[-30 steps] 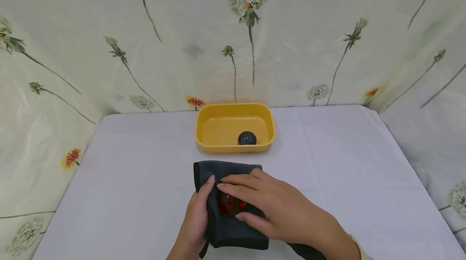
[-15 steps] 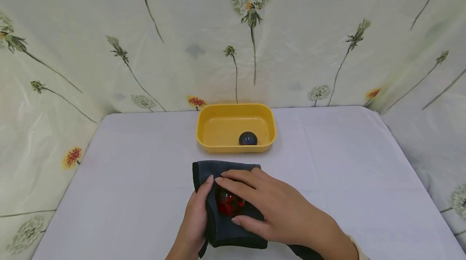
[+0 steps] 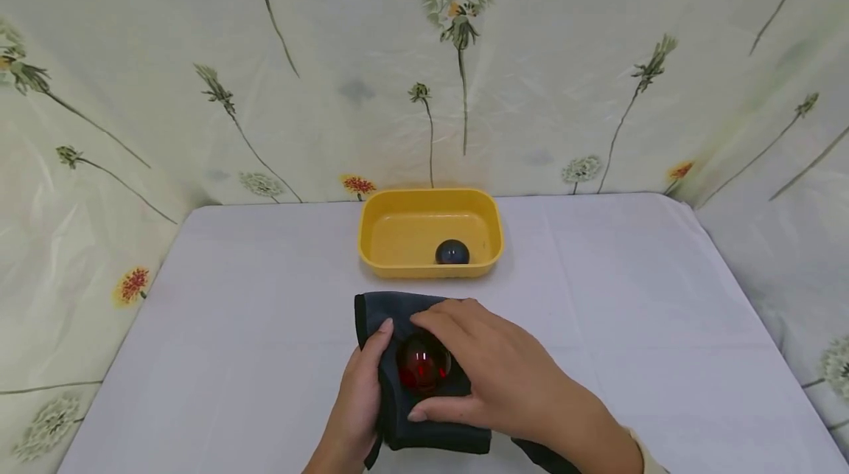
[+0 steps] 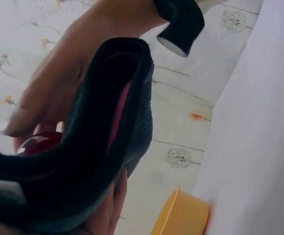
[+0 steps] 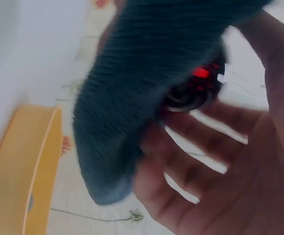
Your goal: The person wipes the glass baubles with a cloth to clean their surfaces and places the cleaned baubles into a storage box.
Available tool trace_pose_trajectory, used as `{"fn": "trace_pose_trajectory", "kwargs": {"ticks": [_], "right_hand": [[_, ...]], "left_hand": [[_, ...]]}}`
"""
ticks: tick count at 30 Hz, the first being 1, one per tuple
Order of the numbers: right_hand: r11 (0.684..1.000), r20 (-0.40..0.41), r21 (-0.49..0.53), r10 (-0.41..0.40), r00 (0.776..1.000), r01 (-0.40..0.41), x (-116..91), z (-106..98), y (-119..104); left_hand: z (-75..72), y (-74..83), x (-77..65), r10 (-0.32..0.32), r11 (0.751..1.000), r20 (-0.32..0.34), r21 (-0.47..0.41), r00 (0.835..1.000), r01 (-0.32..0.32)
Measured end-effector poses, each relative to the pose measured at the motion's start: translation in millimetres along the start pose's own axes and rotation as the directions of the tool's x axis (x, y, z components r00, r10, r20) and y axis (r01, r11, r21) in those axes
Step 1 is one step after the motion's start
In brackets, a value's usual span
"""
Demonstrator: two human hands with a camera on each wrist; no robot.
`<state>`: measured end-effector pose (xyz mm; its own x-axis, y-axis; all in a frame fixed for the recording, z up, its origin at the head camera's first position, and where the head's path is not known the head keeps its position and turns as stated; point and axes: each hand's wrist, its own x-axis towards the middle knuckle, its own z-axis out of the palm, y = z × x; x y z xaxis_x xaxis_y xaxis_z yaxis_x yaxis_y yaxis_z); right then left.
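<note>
A folded dark blue-grey cloth (image 3: pixel 411 415) with black edging is in my left hand (image 3: pixel 358 393), thumb over its left edge and fingers behind it. A glossy, see-through red ball (image 3: pixel 423 363) rests against the cloth's upper face. My right hand (image 3: pixel 511 371) arches over the ball, fingers above it and thumb below, with gaps showing to the ball in the head view. In the right wrist view, the ball (image 5: pixel 196 85) shows between the cloth (image 5: pixel 127 98) and my spread fingers. The left wrist view shows the cloth's folded layers (image 4: pixel 98 107) with a pink inner strip.
Beyond the cloth, a yellow rectangular tub (image 3: pixel 431 270) stands on the white-covered table (image 3: pixel 232 326). A dark shiny ball (image 3: pixel 452 252) sits inside it, front right. A flower-printed sheet (image 3: pixel 530 91) rises behind and at both sides. A black strap (image 3: pixel 544 455) hangs by my right wrist.
My right hand's fingers and thumb have spread apart around the red ball, uncovering more of it. The left hand and cloth have shifted very slightly; the tub stays put.
</note>
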<state>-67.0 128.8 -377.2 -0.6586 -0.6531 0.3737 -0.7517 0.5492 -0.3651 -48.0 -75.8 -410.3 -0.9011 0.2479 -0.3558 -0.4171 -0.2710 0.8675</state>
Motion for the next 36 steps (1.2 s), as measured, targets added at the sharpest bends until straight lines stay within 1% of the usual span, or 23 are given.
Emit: {"fn": "trace_pose_trajectory", "kwargs": {"ticks": [3, 5, 8, 12, 14, 16, 19, 21, 23, 26, 28, 30, 33, 36], "right_hand": [[0.998, 0.075, 0.046, -0.036, 0.997, 0.032, -3, -5, 2], [0.997, 0.096, 0.056, -0.067, 0.993, 0.062, -3, -8, 2], [0.995, 0.093, 0.065, -0.087, 0.992, 0.082, -3, -8, 3], [0.997, 0.068, 0.059, -0.053, 0.996, 0.049, -1, -4, 1], [1.000, 0.043, 0.018, -0.026, 0.999, 0.026, 1, 0, 0], [0.999, 0.008, -0.049, -0.001, 1.000, 0.001, 2, 5, -2], [0.988, -0.052, -0.152, 0.029, 0.998, -0.036, 4, 12, -3], [0.982, -0.073, -0.180, 0.046, 0.996, -0.059, 4, 15, -3], [0.986, -0.053, -0.154, 0.062, 0.997, -0.070, 3, 14, -3], [0.997, 0.039, -0.046, 0.066, 0.997, -0.065, -1, 7, -1], [0.999, 0.111, 0.026, 0.042, 0.993, -0.045, -4, 1, 0], [0.998, 0.152, 0.065, 0.007, 0.988, -0.017, -4, -3, 1], [0.997, 0.169, 0.079, -0.032, 0.985, 0.019, -2, -6, 2], [0.998, 0.149, 0.063, -0.032, 0.988, 0.023, 0, -5, 1]], "left_hand": [[-0.9, 1.0, -0.1, 0.020, 1.000, -0.007, -0.004, 1.000, -0.020], [-1.3, 1.8, -0.3, 0.026, 0.999, -0.004, -0.019, 1.000, -0.027], [-1.1, 2.6, -1.0, 0.028, 0.999, 0.004, -0.044, 1.000, -0.028], [-0.7, 2.1, -0.8, 0.028, 0.998, -0.002, -0.052, 1.000, -0.028], [-0.3, 1.1, 0.0, 0.021, 0.999, -0.010, -0.045, 1.000, -0.021], [0.5, -0.1, 0.7, 0.006, 1.000, -0.025, -0.030, 1.000, -0.007], [1.7, -1.6, 1.3, -0.015, 1.000, -0.038, -0.010, 0.999, 0.015], [1.7, -2.2, 1.2, -0.026, 1.000, -0.042, -0.003, 0.999, 0.026], [1.1, -2.6, 0.8, -0.026, 1.000, -0.035, -0.002, 0.999, 0.026], [-0.9, -3.1, 0.0, -0.023, 1.000, -0.038, 0.007, 0.999, 0.023], [-2.0, -2.9, -0.3, -0.021, 1.000, -0.043, 0.009, 0.999, 0.021], [-2.9, -1.9, 0.0, -0.018, 1.000, -0.044, 0.003, 0.999, 0.018], [-3.3, 0.0, 0.4, -0.017, 1.000, -0.035, -0.023, 0.999, 0.016], [-3.2, 0.1, 0.9, -0.015, 0.999, -0.031, -0.038, 0.999, 0.014]]}}
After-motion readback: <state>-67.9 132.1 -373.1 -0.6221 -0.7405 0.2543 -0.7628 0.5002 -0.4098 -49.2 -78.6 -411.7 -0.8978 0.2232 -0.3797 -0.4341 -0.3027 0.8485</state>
